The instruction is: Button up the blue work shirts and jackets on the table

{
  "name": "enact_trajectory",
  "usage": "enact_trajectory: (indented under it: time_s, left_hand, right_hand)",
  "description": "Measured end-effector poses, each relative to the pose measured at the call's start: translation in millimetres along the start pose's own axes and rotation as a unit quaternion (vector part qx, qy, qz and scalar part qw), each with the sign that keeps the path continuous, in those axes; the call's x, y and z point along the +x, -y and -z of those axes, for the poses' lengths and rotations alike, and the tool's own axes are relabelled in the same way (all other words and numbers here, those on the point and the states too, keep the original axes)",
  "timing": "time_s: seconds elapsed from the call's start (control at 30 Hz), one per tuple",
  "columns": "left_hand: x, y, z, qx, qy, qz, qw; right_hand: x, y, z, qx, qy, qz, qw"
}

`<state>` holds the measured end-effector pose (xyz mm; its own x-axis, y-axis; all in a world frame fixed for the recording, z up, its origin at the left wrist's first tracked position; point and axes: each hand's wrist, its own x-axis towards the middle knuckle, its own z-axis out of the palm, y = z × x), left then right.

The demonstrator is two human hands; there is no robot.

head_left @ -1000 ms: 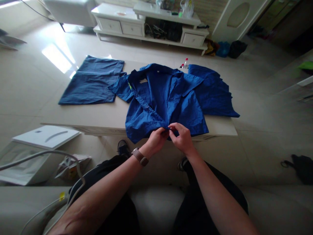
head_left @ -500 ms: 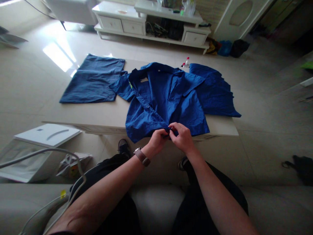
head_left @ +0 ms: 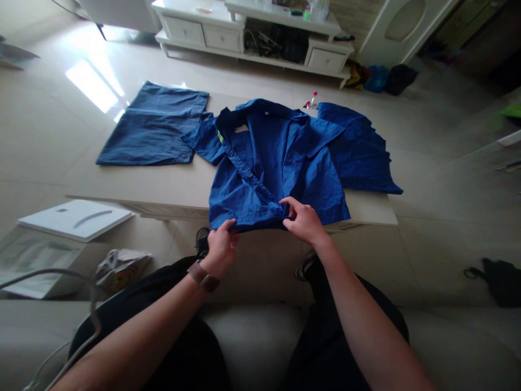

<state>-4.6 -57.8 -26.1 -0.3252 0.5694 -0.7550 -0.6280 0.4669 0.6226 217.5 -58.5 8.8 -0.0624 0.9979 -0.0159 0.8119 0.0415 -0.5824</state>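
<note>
Blue shirt (head_left: 277,168) lies on beige table (head_left: 163,187) over tiled floor (head_left: 49,125).

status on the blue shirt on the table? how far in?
Looks done: blue shirt lies spread on the table, its front closed low down, open near the collar. In hand: left hand and right hand pinch its bottom hem. Left: no fold in it yet; folded garment lies beside it.
</note>
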Motion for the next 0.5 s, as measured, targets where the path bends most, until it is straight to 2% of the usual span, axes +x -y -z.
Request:
enact_trajectory:
  time_s: [0.03,0.1,0.2,0.37,0.43,0.5]
  left_hand:
    - [6,-11,4,0.037,0.009,-0.012,0.999]
    - [16,-35,12,0.108,0.063,-0.033,0.992]
    - [23,-70,24,0.246,0.143,-0.047,0.958]
    - [29,-107,45,0.531,0.173,-0.032,0.829]
    - [31,-111,46,0.594,0.178,-0.071,0.781]
    - [31,-108,42,0.615,0.197,-0.161,0.746]
  right_hand:
    - [1,-1,-4,0.003,0.018,0.000,1.000]
    - [4,-3,-14,0.007,0.032,-0.011,0.999]
    - [10,-9,-29,0.026,0.001,-0.040,0.999]
    - [18,-21,-44,0.043,-0.049,-0.065,0.996]
    - [19,-25,-48,0.047,-0.067,-0.074,0.994]
    - [19,-27,-51,0.066,-0.084,-0.085,0.991]
